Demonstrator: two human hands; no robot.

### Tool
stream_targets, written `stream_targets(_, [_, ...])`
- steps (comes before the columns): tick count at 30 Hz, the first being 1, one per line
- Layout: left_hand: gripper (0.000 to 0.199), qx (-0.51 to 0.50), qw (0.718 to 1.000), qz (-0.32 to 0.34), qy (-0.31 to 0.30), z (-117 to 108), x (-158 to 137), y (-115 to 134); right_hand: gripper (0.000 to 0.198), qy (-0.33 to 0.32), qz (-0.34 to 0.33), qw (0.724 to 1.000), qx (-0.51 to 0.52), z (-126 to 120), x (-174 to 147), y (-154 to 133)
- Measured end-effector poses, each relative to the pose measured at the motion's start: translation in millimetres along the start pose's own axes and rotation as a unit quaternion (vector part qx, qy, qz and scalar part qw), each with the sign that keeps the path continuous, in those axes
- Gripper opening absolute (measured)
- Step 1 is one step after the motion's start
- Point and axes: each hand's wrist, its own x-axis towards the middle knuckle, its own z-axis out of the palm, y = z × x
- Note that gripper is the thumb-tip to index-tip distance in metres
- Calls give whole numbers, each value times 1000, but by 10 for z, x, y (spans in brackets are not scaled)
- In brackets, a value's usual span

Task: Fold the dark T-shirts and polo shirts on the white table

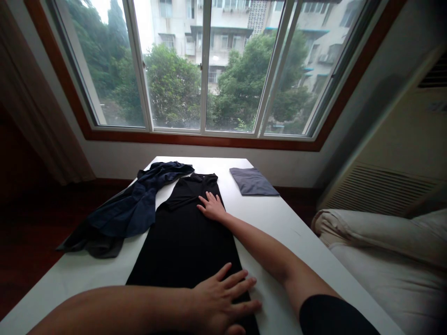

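Observation:
A black garment (188,242), partly folded lengthwise, lies stretched along the white table (279,232), its far end layered and slightly rumpled. My left hand (223,298) rests near the garment's close end, fingers spread across its right edge. Farther up, my right hand (212,206) lies on the right side of the same garment, palm down with fingers apart. Neither hand grasps the cloth. The garment's nearest end is hidden behind my left forearm and the lower frame edge.
A loose heap of dark blue and grey clothes (129,209) hangs over the table's left edge. At the far right lies a folded grey garment (254,181). A beige sofa (384,260) stands on the right, with a window (206,70) beyond the table.

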Motion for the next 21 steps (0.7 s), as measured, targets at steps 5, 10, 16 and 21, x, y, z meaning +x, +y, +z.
stream_targets(5, [74, 0, 999, -29, 12, -130, -18, -45, 71, -1, 12, 1000, 0, 26, 153, 112])
stream_targets(10, [75, -17, 999, -45, -4, -104, -76, -73, 70, 3, 29, 1000, -4, 19, 264, 277])
stream_targets(16, [72, -4, 999, -45, 4, -45, 64, -85, 71, 6, 39, 999, -6, -19, 272, 487])
stream_targets(21, [72, 4, 999, -35, 18, 3, 281, -88, 71, -7, 36, 999, -19, -107, 182, 686])
